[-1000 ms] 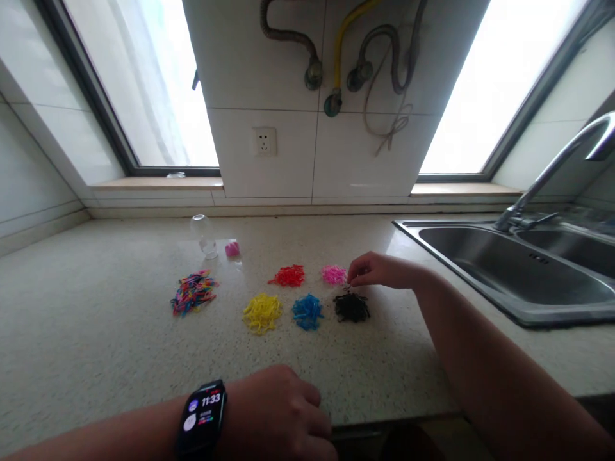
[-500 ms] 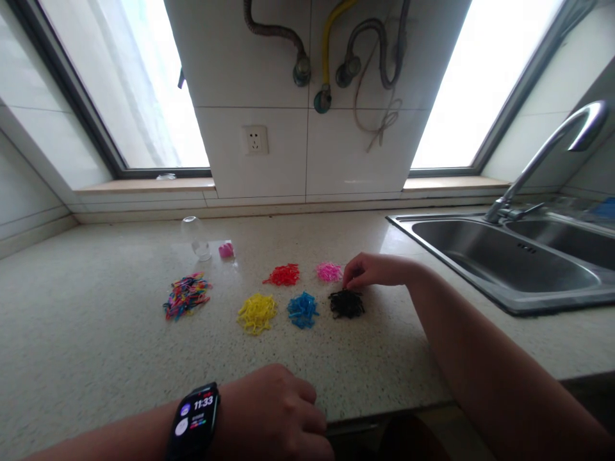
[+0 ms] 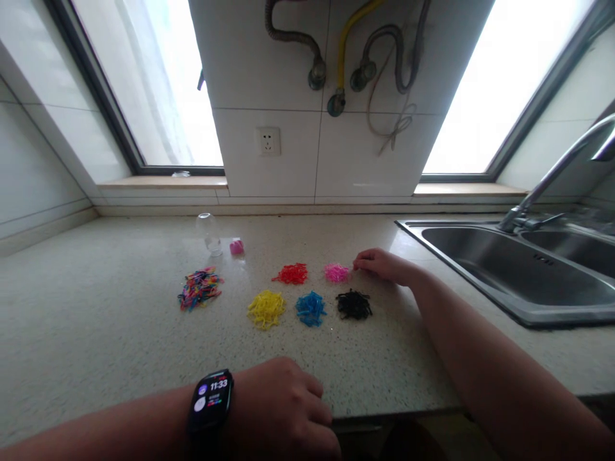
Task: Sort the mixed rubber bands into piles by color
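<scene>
My right hand [image 3: 379, 265] is just right of a pile of small pink rubber bands [image 3: 337, 273], thumb and fingers pinched together at the pile's edge. Whatever the pinch holds is too small to make out. In front of it lies a pile of black rubber bands [image 3: 354, 304]. Blue bands [image 3: 311, 308], yellow bands [image 3: 266, 310] and red bands [image 3: 291, 273] form separate heaps further left. A mixed-colour heap [image 3: 200, 288] is at the far left. My left hand [image 3: 283, 406], with a watch on the wrist, rests closed near the counter's front edge; its palm is hidden.
A clear container [image 3: 210, 234] stands behind the mixed heap, beside a small pink object [image 3: 236, 247]. A steel sink [image 3: 461, 272] with a faucet [image 3: 552, 176] is at the right. Hoses and a wall socket [image 3: 268, 141] are on the tiled wall behind the counter.
My right hand has gone from the black pile to the right side of the pink pile. The left hand stays closed by the edge. The view has swung slightly left.
</scene>
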A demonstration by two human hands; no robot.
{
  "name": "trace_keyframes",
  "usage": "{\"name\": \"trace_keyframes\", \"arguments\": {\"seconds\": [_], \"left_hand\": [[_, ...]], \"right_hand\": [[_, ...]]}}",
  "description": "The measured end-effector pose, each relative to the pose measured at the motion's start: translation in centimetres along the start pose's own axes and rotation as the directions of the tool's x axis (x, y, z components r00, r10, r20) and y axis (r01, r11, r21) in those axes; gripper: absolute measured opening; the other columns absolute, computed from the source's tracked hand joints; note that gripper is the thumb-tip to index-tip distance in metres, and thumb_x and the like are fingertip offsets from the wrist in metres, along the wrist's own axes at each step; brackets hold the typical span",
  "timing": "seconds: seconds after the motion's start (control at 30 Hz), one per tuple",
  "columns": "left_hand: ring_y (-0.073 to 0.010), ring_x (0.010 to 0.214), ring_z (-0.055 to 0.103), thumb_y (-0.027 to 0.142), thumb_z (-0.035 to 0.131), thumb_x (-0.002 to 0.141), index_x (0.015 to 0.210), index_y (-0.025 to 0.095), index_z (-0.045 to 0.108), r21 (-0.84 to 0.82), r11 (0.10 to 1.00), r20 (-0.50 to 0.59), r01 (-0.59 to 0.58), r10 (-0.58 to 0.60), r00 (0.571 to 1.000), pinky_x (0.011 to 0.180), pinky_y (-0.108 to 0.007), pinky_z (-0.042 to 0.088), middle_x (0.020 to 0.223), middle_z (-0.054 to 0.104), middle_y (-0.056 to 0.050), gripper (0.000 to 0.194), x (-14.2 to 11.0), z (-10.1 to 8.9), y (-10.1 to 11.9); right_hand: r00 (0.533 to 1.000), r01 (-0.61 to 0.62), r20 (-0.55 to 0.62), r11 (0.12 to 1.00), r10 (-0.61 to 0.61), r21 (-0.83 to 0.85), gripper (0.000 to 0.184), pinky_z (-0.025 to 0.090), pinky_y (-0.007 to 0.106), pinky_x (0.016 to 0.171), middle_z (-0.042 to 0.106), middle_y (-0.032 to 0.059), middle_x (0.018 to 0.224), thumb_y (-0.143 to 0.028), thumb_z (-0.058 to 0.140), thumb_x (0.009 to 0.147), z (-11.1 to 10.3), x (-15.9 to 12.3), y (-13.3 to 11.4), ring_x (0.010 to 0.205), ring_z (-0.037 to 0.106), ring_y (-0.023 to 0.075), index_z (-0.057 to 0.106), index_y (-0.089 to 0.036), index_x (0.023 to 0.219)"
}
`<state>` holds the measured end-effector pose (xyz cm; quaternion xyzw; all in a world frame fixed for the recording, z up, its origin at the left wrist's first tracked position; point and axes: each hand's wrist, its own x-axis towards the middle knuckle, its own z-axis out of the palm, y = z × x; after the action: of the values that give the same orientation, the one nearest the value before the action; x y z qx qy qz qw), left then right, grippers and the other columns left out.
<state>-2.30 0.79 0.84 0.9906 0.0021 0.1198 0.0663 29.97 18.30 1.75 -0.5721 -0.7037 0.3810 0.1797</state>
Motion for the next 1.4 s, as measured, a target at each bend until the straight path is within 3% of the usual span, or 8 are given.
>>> {"name": "trace_keyframes", "arguments": {"seconds": [0.23,0.43,0.53,0.63,0.77,0.87,1.13,1.4], "left_hand": [[-0.0123,0.06,0.052,0.027,0.058,0.092,0.103,0.024,0.065,-0.082,0.996,-0.11,0.026,-0.035,0.993,0.052,-0.03,0.037,0.066,0.063,0.005,0.013,-0.8,0.5,-0.7],[-0.0126,0.07,0.062,0.026,0.055,0.093,0.098,0.023,0.07,0.039,0.934,-0.08,0.355,-0.352,0.933,0.063,-0.027,0.041,0.077,0.07,0.001,0.016,-1.8,-5.6,-3.1],[-0.0132,0.074,0.063,0.033,0.051,0.097,0.104,0.024,0.07,0.126,0.808,-0.032,0.576,-0.577,0.816,0.068,-0.026,0.042,0.086,0.072,-0.001,0.022,-3.9,-9.5,-5.1],[-0.0144,0.068,0.06,0.038,0.058,0.091,0.09,0.022,0.073,0.278,0.629,0.072,0.726,-0.767,0.638,0.062,-0.026,0.036,0.078,0.07,-0.002,0.022,-6.8,-12.3,-7.0],[-0.0155,0.066,0.057,0.041,0.063,0.081,0.086,0.023,0.075,0.395,0.429,0.146,0.812,-0.902,0.405,0.058,-0.025,0.031,0.077,0.071,-0.004,0.023,-10.3,-13.5,-9.1],[-0.0163,0.062,0.055,0.043,0.067,0.074,0.081,0.023,0.077,0.439,0.381,0.204,0.814,-0.924,0.322,0.056,-0.025,0.031,0.074,0.07,-0.005,0.024,-11.6,-13.2,-10.1],[-0.0143,0.057,0.051,0.038,0.07,0.064,0.079,0.024,0.079,0.422,0.37,0.242,0.827,-0.926,0.29,0.054,-0.025,0.032,0.068,0.068,-0.004,0.022,-11.8,-12.4,-10.6],[-0.0122,0.053,0.047,0.035,0.062,0.071,0.076,0.022,0.078,0.417,0.377,0.195,0.827,-0.926,0.324,0.053,-0.025,0.028,0.066,0.068,-0.004,0.021,-11.9,-13.1,-10.3]], "right_hand": [[0.997,-0.007,-0.074,0.994,0.015,0.112,0.042,0.031,0.023,0.044,0.051,-0.0015,0.064,-0.059,0.064,0.078,-0.3,0.2,0.5,0.05,0.04,0.0081,0.066,-0.018,0.083],[0.996,-0.018,-0.086,0.99,0.03,0.137,0.042,0.031,0.022,0.042,0.053,0.0003,0.067,-0.059,0.064,0.078,-0.4,0.3,0.6,0.05,0.04,0.008,0.067,-0.018,0.086],[0.995,-0.023,-0.089,0.989,0.036,0.143,0.042,0.031,0.022,0.042,0.053,0.0006,0.067,-0.059,0.064,0.078,-0.5,0.4,0.6,0.05,0.04,0.0082,0.067,-0.019,0.086],[0.995,-0.031,-0.086,0.986,0.045,0.166,0.041,0.031,0.022,0.041,0.052,-0.0005,0.066,-0.058,0.066,0.078,-0.6,0.6,0.9,0.049,0.04,0.0076,0.068,-0.018,0.086],[0.995,-0.03,-0.086,0.981,0.047,0.189,0.04,0.031,0.021,0.042,0.052,-0.0009,0.065,-0.057,0.068,0.078,-0.7,0.9,1.3,0.05,0.04,0.0072,0.067,-0.018,0.084],[0.995,-0.04,-0.082,0.977,0.058,0.209,0.04,0.031,0.021,0.042,0.052,-0.0011,0.066,-0.057,0.068,0.078,-0.8,0.9,1.3,0.05,0.041,0.0072,0.067,-0.018,0.083],[0.994,-0.042,-0.086,0.976,0.061,0.214,0.043,0.032,0.022,0.042,0.051,-0.0005,0.065,-0.06,0.068,0.076,-0.9,1.0,1.4,0.051,0.041,0.0078,0.066,-0.018,0.083],[0.996,-0.026,-0.083,0.979,0.043,0.201,0.045,0.032,0.021,0.042,0.053,-0.0001,0.066,-0.062,0.068,0.075,-0.9,1.0,1.4,0.051,0.041,0.0076,0.065,-0.018,0.082]]}}
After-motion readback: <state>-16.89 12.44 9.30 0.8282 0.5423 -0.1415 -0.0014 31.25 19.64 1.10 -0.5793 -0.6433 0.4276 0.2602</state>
